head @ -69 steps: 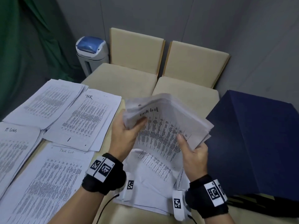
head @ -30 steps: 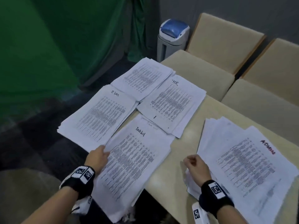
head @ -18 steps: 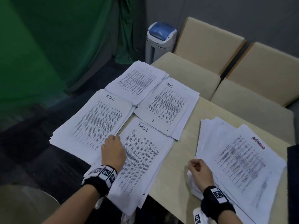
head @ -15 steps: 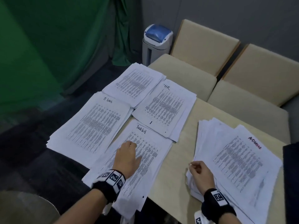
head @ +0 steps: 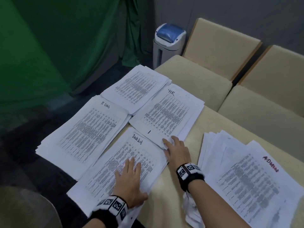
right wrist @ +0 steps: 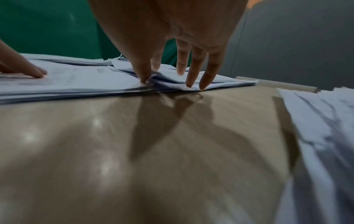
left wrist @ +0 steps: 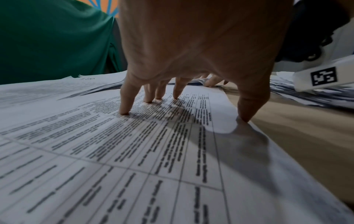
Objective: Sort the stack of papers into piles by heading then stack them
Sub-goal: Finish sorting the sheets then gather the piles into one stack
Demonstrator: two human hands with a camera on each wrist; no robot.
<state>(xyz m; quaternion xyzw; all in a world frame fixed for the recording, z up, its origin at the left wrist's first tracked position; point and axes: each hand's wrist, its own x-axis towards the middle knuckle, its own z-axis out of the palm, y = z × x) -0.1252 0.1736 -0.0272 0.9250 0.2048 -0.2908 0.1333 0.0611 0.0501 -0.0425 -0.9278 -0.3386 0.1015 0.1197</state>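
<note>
The fingers [left wrist: 124, 104] of the left hand [head: 130, 181] lay straight and spread, their tips pressing flat on the Task List pile [head: 121, 163]; they grasped nothing. The fingers [right wrist: 188, 75] of the right hand [head: 178, 150] were also straight, their tips touching the near corner of the HR pile [head: 166, 112], where it meets the far right corner of the Task List pile. It held no sheet.

The sorting looked nearly done: four piles lay at the left of the bench [head: 171, 195], and the step in hand seemed to be squaring them. Next, I think, the loose Admin pile [head: 243, 178] at the right needed sorting or gathering, and then all piles had to be stacked.

The Task List pile lay flat, partly hanging over the near edge of the bench. Its long axis ran from near left to far right, with its heading at the far end.
</note>
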